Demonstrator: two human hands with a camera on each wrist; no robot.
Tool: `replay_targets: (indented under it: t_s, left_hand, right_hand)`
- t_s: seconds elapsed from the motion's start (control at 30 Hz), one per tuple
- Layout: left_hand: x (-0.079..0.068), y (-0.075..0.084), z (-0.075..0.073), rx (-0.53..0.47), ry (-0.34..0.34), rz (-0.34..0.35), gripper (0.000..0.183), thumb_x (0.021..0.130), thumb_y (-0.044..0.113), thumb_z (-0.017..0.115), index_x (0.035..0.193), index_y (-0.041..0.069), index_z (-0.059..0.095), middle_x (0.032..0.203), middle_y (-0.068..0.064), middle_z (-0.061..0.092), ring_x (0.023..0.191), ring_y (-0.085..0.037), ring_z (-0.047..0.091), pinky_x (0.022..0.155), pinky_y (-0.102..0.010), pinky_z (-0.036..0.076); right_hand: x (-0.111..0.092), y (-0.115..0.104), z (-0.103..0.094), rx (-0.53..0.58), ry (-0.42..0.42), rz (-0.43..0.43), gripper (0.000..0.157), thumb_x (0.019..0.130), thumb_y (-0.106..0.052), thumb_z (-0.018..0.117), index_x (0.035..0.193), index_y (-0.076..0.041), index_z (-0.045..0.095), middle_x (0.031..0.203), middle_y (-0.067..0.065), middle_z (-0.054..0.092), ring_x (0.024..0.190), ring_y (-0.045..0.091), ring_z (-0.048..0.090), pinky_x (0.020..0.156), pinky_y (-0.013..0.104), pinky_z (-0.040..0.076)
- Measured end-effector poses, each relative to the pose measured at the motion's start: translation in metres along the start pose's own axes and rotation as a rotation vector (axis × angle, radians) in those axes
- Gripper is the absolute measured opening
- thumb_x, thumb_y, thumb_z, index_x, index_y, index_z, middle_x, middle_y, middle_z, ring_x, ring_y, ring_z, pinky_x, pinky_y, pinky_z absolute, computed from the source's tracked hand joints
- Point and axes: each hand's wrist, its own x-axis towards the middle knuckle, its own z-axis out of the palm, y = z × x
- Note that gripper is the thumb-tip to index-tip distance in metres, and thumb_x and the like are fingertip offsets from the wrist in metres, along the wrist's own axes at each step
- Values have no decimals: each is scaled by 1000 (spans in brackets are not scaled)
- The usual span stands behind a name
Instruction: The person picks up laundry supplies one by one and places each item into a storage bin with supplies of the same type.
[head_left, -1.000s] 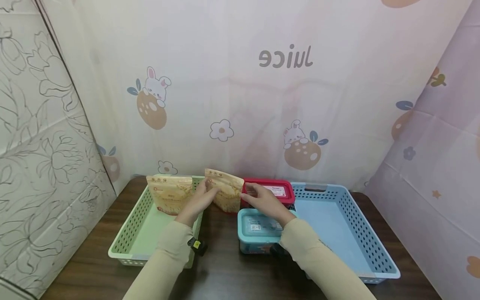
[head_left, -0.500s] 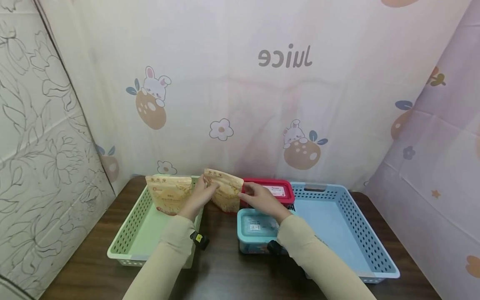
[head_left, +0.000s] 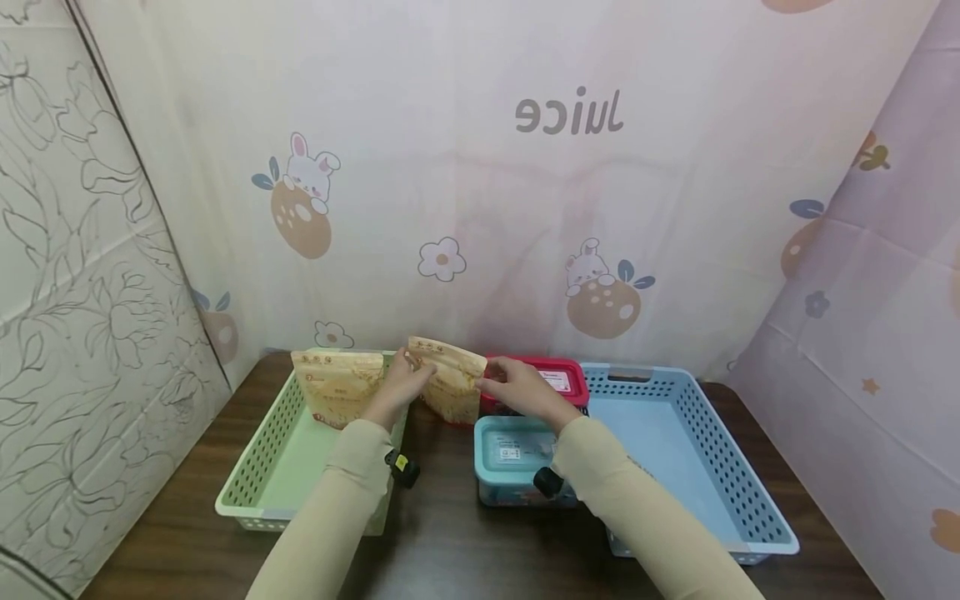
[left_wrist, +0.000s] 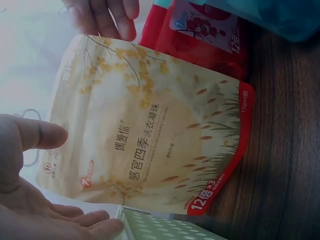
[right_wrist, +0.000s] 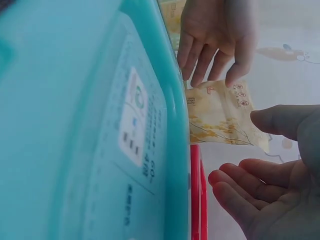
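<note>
A cream stand-up pouch of laundry capsules (head_left: 452,385), printed with yellow leaves and a red base band, stands upright on the table between both hands. My left hand (head_left: 399,390) is at its left edge, thumb over the front and fingers loosely extended beside it. On the opposite side is my right hand (head_left: 525,390), its thumb by the pouch's upper corner and its fingers spread apart from the thumb. In the right wrist view, neither hand is curled round the pouch. A similar pouch (head_left: 339,388) stands in the green basket (head_left: 258,467).
A red lidded box (head_left: 576,382) stands right of the pouch, partly behind my right hand. In front of it is a turquoise lidded box (head_left: 504,479). The blue basket (head_left: 738,442) occupies the right side. A patterned curtain (head_left: 442,167) hangs behind the table.
My right hand has shifted slightly up from the pouch's right edge. My left hand has moved a little, with its fingers more relaxed. The pouch stays nearly in place.
</note>
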Motion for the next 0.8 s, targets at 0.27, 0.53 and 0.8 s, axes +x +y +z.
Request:
replay_targets:
  t_s: [0.27, 0.53, 0.8]
  left_hand:
    - [8, -4, 4, 3, 73, 39, 19, 96, 14, 54, 102, 1, 41, 85, -6, 39, 77, -20, 43, 68, -33, 38]
    - [7, -2, 5, 31, 115, 27, 48, 97, 16, 57, 134, -7, 37, 105, -11, 43, 88, -22, 43, 72, -33, 38]
    - [9, 0, 6, 125, 151, 33, 24, 93, 18, 60, 104, 1, 47, 86, -6, 44, 67, -15, 40, 60, -29, 36]
  right_hand:
    - [6, -3, 0, -48, -12, 30, 52, 93, -33, 72, 138, -12, 56, 122, 5, 63, 108, 23, 61, 88, 41, 57]
    - [12, 1, -1, -70, 2, 39, 51, 93, -31, 72, 136, -7, 59, 120, 8, 65, 108, 25, 61, 91, 43, 56]
    - [16, 0, -1, -61, 7, 55, 42, 93, -29, 72, 126, -6, 65, 108, 6, 66, 97, 23, 60, 84, 38, 58]
